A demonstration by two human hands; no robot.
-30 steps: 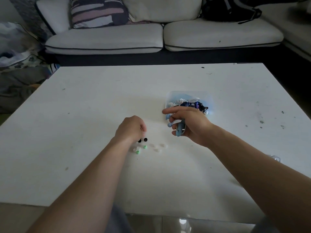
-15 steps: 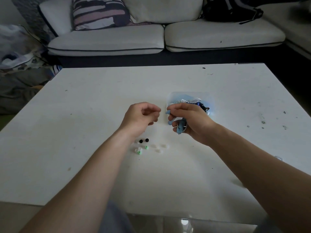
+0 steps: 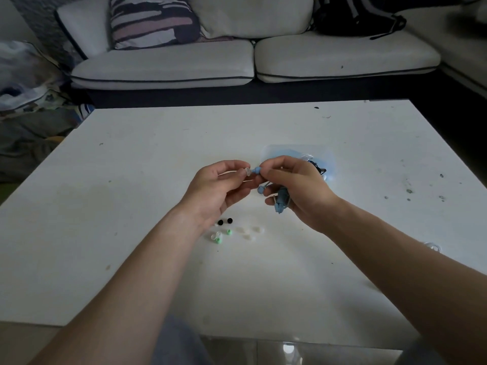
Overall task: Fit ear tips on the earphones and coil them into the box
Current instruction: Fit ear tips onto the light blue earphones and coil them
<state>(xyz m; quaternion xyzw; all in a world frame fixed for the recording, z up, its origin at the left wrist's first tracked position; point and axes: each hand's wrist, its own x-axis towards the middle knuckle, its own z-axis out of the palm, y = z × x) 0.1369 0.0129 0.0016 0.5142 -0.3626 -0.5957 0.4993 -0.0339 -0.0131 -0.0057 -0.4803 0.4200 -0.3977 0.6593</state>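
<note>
My right hand (image 3: pixel 297 191) holds a coiled pair of light blue earphones (image 3: pixel 281 202) above the white table (image 3: pixel 131 180) and pinches one blue earbud (image 3: pixel 257 170) at its fingertips. A second earbud (image 3: pixel 261 190) hangs below. My left hand (image 3: pixel 218 188) pinches a clear ear tip (image 3: pixel 247 172) right at the nose of the upper earbud. Behind my right hand lies a clear bluish box (image 3: pixel 297 154) with other earphones in it. Loose ear tips (image 3: pixel 232 230), black, green and white, lie on the table under my hands.
A white sofa (image 3: pixel 210 64) with a striped cushion (image 3: pixel 152 21) and a black bag (image 3: pixel 353 17) stands beyond the table. A small clear item (image 3: pixel 432 246) lies on the table near my right forearm. Bundled cloth (image 3: pixel 23 83) is on the floor at the left.
My left hand lifted from the loose tips on the table with a clear tip and brought it to the earbud. My right hand rose a little and turned the earbud toward it.
</note>
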